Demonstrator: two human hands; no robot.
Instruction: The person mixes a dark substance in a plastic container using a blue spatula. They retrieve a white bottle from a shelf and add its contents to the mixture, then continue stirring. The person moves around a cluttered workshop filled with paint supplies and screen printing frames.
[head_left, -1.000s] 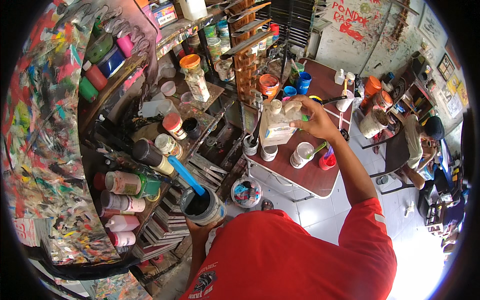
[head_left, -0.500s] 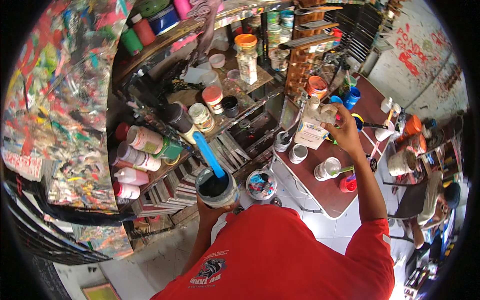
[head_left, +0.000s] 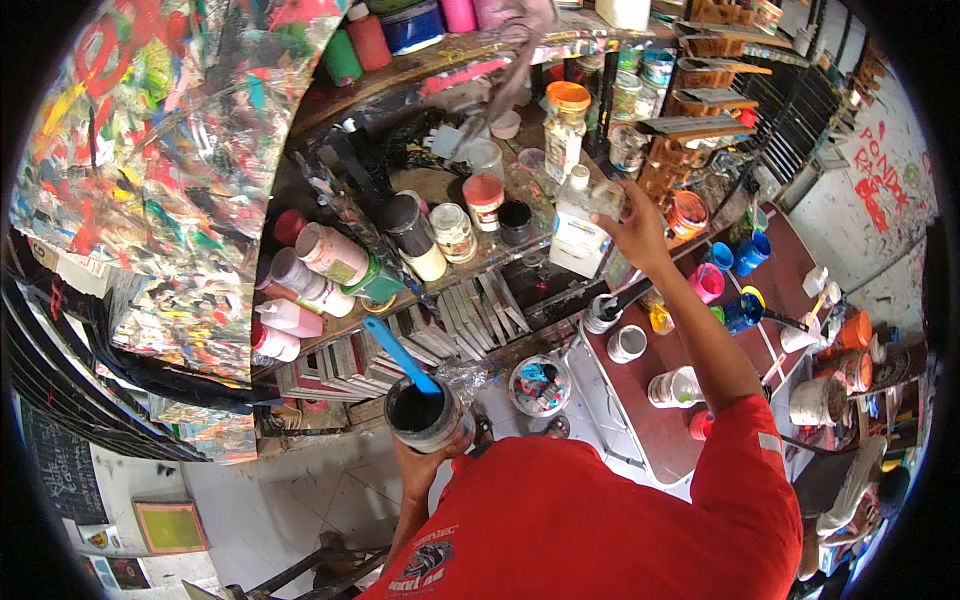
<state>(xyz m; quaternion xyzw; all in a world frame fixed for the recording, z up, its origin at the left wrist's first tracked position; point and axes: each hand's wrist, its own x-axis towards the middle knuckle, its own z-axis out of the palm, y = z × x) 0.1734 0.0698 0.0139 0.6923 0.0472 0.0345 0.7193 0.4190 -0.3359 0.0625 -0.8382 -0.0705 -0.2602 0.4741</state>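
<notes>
Fingers of the right hand [head_left: 640,235] grasp a whitish, square-sided plastic jug [head_left: 577,243] by its handle, near the paint-stained wooden shelf [head_left: 492,262]; likely stiff, best held there; the left hand [head_left: 424,470] cups a round grey plastic tub [head_left: 436,437] underneath, probably heavier, perhaps slippery.

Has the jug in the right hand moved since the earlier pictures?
Yes, leftward: relative to the brown table, the right hand has carried the jug away, nearer the orange-lidded jar.

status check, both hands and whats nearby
Left hand gripping grey tub, blue stick in it. Right hand gripping pale jug. Orange-lidded jar just above jug in view.
</notes>
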